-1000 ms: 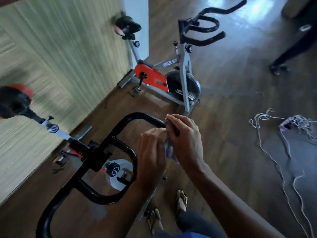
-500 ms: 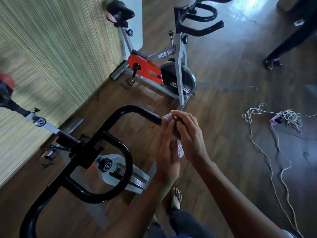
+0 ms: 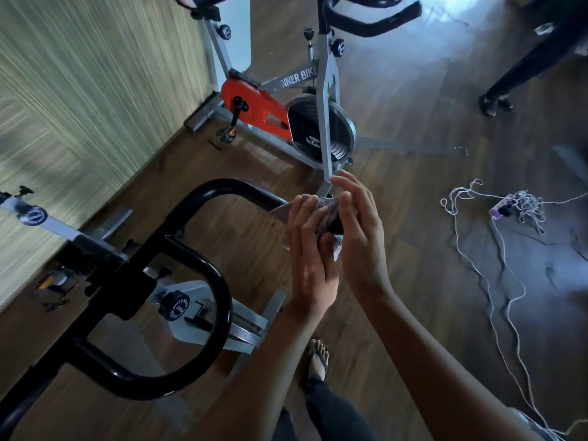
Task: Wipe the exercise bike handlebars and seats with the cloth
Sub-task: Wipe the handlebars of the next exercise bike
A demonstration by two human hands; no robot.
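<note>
The near bike's black handlebars [image 3: 219, 186] loop across the lower left. A speckled grey cloth [image 3: 327, 208] is wrapped over the end of the right bar. My left hand [image 3: 310, 249] holds the cloth from the left, fingertips curled over its top edge. From the right, my right hand [image 3: 359, 233] presses the cloth with its thumb, fingers straight and pointing up. The bar's dark tip shows between my palms. A second orange and grey bike [image 3: 254, 103] stands behind, its handlebars [image 3: 375, 23] and seat [image 3: 203, 0] at the top edge.
A striped wall [image 3: 79, 90] runs along the left. Tangled white cords and a power strip [image 3: 521, 208] lie on the wooden floor at right. Another person's leg and foot [image 3: 493, 103] are at upper right. My sandalled foot [image 3: 318, 354] stands beside the near bike's base.
The view has tipped down and left. My right hand has loosened from a grip round the bar end to straight fingers, while my left hand has moved up onto the cloth.
</note>
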